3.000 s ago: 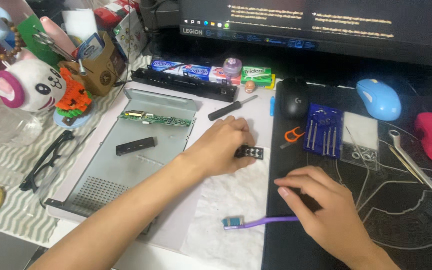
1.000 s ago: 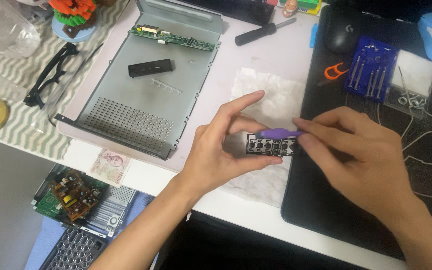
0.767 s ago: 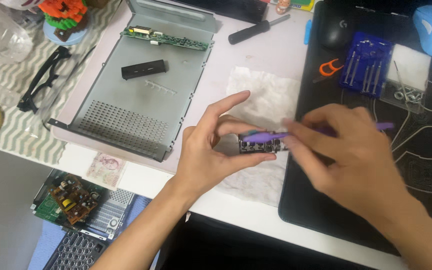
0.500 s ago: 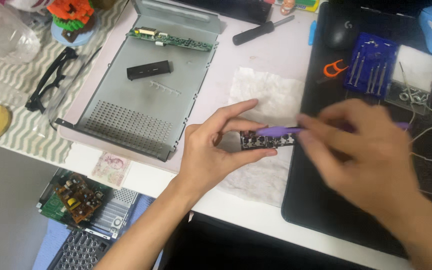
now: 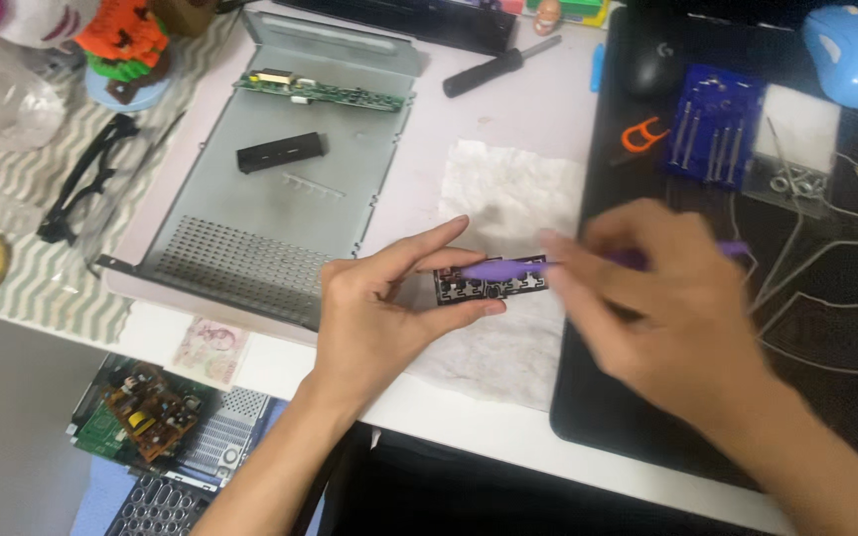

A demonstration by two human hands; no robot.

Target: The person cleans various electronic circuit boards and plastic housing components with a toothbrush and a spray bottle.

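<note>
My left hand [image 5: 384,303] pinches a small black button strip [image 5: 494,283] between thumb and fingers, just above a stained white paper towel [image 5: 508,199]. My right hand [image 5: 662,298], blurred by motion, grips a purple toothbrush [image 5: 503,266] whose head lies across the top of the strip. The brush handle sticks out past my right hand toward the right.
A grey metal chassis panel [image 5: 270,218] with a green circuit board [image 5: 325,91] and a black bar lies to the left. A black screwdriver [image 5: 499,67], blue precision driver set [image 5: 712,139], two mice, black glasses [image 5: 86,179] and another circuit board [image 5: 151,412] below the desk edge surround the spot.
Three seconds ago both hands rested on the desk, apart. Since then the strip was lifted and the brush brought onto it; the right hand keeps shifting sideways along it.
</note>
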